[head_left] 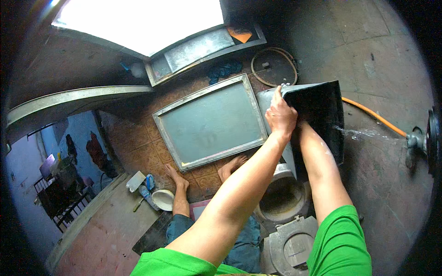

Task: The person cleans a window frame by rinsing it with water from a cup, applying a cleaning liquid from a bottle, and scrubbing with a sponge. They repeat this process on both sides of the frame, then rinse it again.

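Observation:
A dark, open-sided tub or panel (317, 103) with a pale grey side stands tilted at the right of centre. My left hand (282, 115) is closed on its near left rim, one finger stretched up along the edge. My right forearm (317, 158) reaches into its dark hollow; the fingers there are hidden. A thin jet of water (368, 133) runs between the tub's right side and a metal tap fitting (415, 140). To the left of my left hand lies a wood-edged rectangular frame (209, 122) with a grey-green sheet across it.
Below the tub sits a stained toilet bowl (282, 200), with a loose seat (294, 248) nearer me. My bare feet rest beside the frame on brown tiles (198, 181). Bottles (149, 195) and a white bowl (163, 200) stand left. An orange hose (373, 114) joins the tap.

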Demonstrator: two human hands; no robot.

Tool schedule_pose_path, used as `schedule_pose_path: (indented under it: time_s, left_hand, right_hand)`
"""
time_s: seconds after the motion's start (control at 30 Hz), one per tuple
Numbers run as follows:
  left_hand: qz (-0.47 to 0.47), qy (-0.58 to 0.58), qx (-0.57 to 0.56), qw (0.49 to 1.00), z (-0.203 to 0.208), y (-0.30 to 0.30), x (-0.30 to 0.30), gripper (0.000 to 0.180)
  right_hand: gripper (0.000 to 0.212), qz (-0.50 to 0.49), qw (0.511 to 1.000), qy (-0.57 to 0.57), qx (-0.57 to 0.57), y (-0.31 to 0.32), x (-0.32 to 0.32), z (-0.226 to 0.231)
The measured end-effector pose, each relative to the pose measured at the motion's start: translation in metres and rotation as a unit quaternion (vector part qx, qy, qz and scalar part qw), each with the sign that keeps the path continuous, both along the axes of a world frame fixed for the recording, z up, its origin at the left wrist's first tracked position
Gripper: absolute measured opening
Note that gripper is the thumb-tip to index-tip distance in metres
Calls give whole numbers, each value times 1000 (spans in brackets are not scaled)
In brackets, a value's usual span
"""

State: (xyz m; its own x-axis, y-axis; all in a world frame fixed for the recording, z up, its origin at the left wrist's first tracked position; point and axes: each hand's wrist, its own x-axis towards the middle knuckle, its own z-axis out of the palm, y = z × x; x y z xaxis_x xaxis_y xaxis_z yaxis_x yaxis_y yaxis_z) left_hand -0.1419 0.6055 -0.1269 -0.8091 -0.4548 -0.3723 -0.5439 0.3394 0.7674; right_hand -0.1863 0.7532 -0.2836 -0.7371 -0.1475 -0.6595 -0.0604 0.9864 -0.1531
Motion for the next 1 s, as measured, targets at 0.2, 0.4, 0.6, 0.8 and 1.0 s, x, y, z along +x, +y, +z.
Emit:
schedule_pose_path:
  time_s: [0.2,0.4,0.6,0.8,1.0]
  left_hand:
    - [6,-2,-29,1000,4,0,-4,63]
    - [43,-25,-24,998,-1,-4,1,71]
    - [-9,-43,-6,999,14,-9,-3,70]
    - [-86,11,30,996,11,-26,7,81]
    - [-93,-94,230,964,9,-85,73,78]
  right_hand:
    - [49,-64,997,-44,-1,41,4,7]
    - [50,-151,986,-73,-22,52,61,15]
    - [52,-276,958,-20,-75,51,95,27]
    - [54,-416,856,69,-300,59,151,78]
    - [57,-435,786,71,-434,-15,173,251]
